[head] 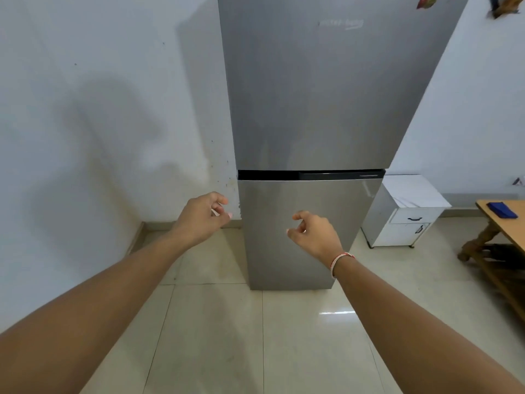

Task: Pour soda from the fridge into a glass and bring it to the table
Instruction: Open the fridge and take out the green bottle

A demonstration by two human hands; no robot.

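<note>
A tall silver two-door fridge [312,109] stands straight ahead against the white wall, both doors closed. A dark gap with a recessed handle [309,174] separates the upper door from the lower door [306,200]. My left hand [203,216] hangs in the air just left of the lower door's left edge, fingers loosely curled, holding nothing. My right hand [314,233] hovers in front of the lower door, fingers also loosely curled and empty, with a thread band on the wrist. No soda or glass is visible.
A small white cabinet [403,220] with a drawer stands right of the fridge. A wooden table [502,223] with a dark blue cloth [501,210] on it juts in at the right edge. The floor is glossy beige tile [255,336]. White wall lies to the left.
</note>
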